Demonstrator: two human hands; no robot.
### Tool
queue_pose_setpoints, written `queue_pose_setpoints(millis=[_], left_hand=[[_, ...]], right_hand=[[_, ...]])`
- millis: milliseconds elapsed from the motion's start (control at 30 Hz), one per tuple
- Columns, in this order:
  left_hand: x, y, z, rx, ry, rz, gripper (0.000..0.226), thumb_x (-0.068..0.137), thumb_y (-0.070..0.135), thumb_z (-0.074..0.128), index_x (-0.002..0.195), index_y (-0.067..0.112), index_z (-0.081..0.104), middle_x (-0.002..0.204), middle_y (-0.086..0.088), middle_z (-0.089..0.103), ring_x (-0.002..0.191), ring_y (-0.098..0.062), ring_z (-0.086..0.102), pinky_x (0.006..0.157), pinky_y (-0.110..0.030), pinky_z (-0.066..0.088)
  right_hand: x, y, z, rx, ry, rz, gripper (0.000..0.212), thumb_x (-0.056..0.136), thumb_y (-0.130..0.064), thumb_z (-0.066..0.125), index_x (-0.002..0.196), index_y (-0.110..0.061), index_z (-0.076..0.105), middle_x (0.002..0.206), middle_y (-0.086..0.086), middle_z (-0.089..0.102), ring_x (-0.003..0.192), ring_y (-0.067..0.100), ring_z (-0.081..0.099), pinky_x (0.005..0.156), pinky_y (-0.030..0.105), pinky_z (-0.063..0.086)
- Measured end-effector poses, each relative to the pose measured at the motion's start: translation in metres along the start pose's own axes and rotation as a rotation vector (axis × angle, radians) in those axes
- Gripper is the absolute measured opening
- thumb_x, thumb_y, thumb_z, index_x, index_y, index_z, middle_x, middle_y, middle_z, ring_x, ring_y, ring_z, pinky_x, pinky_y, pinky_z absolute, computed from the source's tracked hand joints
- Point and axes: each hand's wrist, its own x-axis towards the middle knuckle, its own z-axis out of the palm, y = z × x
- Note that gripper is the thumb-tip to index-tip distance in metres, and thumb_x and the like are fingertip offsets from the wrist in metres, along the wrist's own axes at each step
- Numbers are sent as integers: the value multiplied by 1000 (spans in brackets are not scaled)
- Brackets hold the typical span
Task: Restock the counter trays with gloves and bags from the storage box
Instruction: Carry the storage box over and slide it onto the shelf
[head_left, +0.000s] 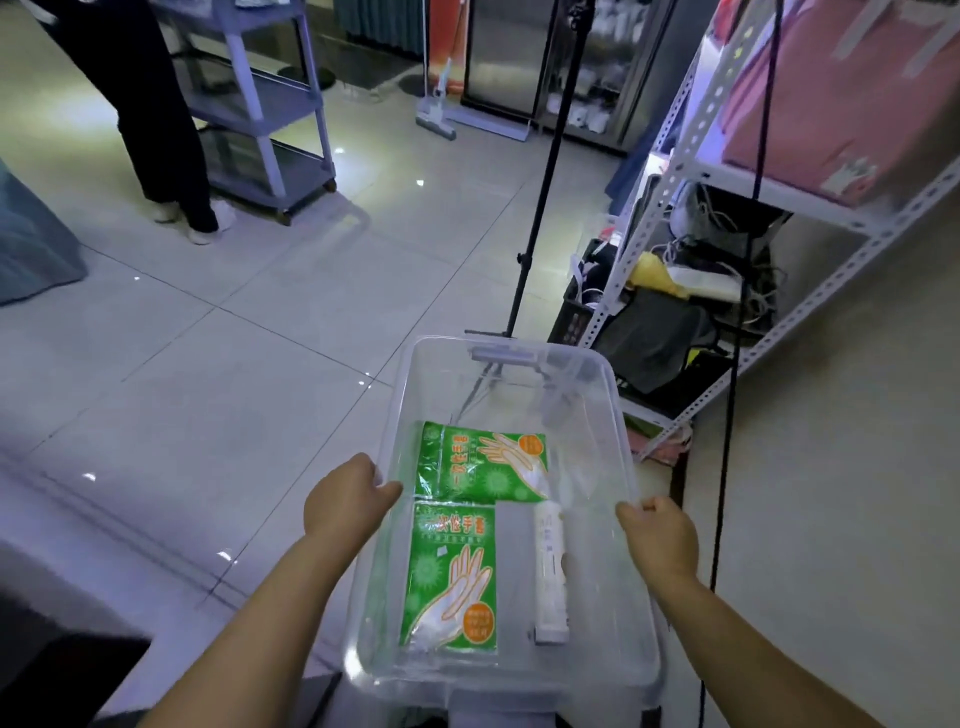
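Observation:
I hold a clear plastic storage box (519, 353) in front of me above the tiled floor. My left hand (345, 501) grips its left rim and my right hand (660, 535) grips its right rim. Inside lie two green packs of disposable gloves: one (483, 460) toward the far end, one (452, 577) nearer me. Beside the near pack lies a white roll of bags (549, 571), lengthwise along the box's bottom.
A white metal shelf rack (675, 171) with a pink box and cables stands at right. A black tripod pole (540, 197) rises just beyond the box. A grey trolley (270, 104) and a standing person (156, 130) are at the far left.

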Motion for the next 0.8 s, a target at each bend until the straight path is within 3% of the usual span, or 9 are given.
queue_pose_setpoints(millis=[300, 467, 600, 800], left_hand=[[105, 27, 0, -15, 30, -172, 21, 76, 37, 61, 73, 20, 49, 74, 1, 58, 71, -23, 54, 54, -26, 31], [155, 29, -15, -42, 123, -269, 22, 76, 39, 62, 72, 22, 48, 66, 6, 51, 67, -22, 51, 49, -25, 27], [197, 16, -29, -71, 159, -340, 23, 76, 39, 63, 72, 21, 49, 62, 8, 48, 65, -22, 50, 48, -24, 26], [291, -21, -59, -102, 164, -395, 21, 76, 39, 62, 74, 21, 51, 63, 8, 49, 66, -22, 51, 49, -24, 27]], right_hand=[[126, -77, 69, -71, -92, -75, 19, 78, -19, 60, 68, -4, 55, 64, 8, 55, 55, 21, 45, 50, 26, 32], [183, -143, 105, -77, -169, -142, 20, 76, -18, 59, 60, -13, 47, 64, 7, 55, 57, 23, 46, 51, 28, 32], [210, -194, 142, -103, -197, -200, 18, 73, -19, 59, 61, -9, 52, 57, 3, 53, 53, 22, 47, 51, 29, 37], [240, -270, 213, -193, -232, -235, 17, 75, -33, 55, 64, -21, 51, 63, 1, 59, 61, 24, 55, 63, 36, 45]])
